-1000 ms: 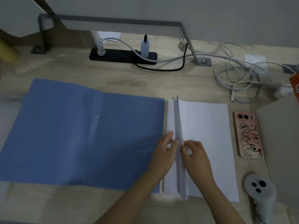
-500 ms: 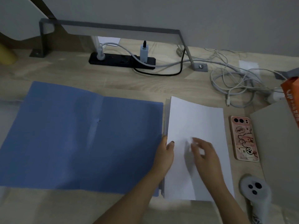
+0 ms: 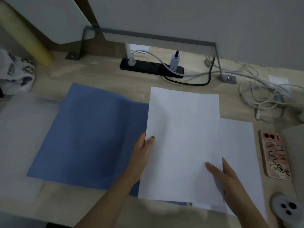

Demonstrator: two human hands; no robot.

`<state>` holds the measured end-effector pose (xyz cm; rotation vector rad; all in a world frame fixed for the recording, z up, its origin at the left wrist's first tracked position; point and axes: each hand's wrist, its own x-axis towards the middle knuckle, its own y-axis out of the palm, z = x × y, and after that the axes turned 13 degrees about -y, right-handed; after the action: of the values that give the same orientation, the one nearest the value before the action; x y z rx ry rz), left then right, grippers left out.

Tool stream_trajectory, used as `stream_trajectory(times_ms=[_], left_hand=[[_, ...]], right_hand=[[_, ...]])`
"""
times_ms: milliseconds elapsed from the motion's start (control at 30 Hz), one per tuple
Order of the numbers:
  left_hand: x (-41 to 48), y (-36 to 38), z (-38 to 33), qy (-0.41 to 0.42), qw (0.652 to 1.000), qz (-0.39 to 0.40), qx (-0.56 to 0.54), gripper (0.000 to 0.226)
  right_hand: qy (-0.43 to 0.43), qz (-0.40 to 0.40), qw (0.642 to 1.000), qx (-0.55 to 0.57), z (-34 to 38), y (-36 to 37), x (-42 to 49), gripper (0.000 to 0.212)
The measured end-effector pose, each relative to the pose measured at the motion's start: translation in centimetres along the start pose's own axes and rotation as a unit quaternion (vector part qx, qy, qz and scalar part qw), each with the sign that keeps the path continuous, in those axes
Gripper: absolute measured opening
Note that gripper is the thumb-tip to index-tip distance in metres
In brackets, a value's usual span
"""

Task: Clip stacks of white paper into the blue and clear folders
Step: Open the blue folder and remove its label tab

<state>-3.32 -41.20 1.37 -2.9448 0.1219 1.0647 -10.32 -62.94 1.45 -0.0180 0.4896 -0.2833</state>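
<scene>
A blue folder (image 3: 92, 137) lies open and flat on the wooden desk. A stack of white paper (image 3: 182, 142) is lifted over the folder's right half. My left hand (image 3: 143, 153) grips its left edge, thumb on top. My right hand (image 3: 225, 176) holds its lower right edge, fingers on the top sheet. More white paper (image 3: 240, 155) lies flat on the desk to the right, under the lifted stack. A clear folder (image 3: 24, 142) lies to the left, partly under the blue one.
A pink phone (image 3: 275, 155) lies face down at the right. A grey controller (image 3: 287, 208) sits at the lower right. A black power strip (image 3: 151, 69) and tangled white cables (image 3: 266, 97) are at the back. A grey board (image 3: 294, 153) is at the far right edge.
Both hands have taken hold of a stack of paper and lifted it leftward over the blue folder's right half. The camera has swung left and closer.
</scene>
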Motion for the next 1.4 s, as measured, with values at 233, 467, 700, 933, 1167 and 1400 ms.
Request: stream_trajectory(times_ms=[233,467,700,933,1167,1400], left_hand=[[1.0,-5.8,1.2,-0.063,0.995,-0.046,0.063,0.025],[0.7,-12.0,3.6,-0.103,0.989,-0.039,0.101,0.016],[-1.3,-16.3,5.0,-0.140,0.985,0.027,0.095,0.023],[-3.0,-19.5,7.4,-0.248,0.952,0.060,0.170,0.041],[-3.7,-19.8,8.3,-0.290,0.951,0.012,0.104,0.041],[-5.3,-18.5,10.2,-0.214,0.976,-0.032,-0.034,0.022]], right_hand=[[0.031,0.009,0.999,0.019,-2.6,5.8,-0.3,0.038],[0.036,-0.029,0.999,0.029,-3.5,8.2,0.8,0.036],[0.023,-0.017,0.999,0.016,-4.0,9.6,0.8,0.036],[0.017,-0.019,1.000,-0.019,-4.6,9.0,0.4,0.027],[0.014,-0.015,0.999,-0.037,-5.0,9.3,0.2,0.038],[0.004,-0.032,0.999,-0.042,-5.4,9.6,0.4,0.043]])
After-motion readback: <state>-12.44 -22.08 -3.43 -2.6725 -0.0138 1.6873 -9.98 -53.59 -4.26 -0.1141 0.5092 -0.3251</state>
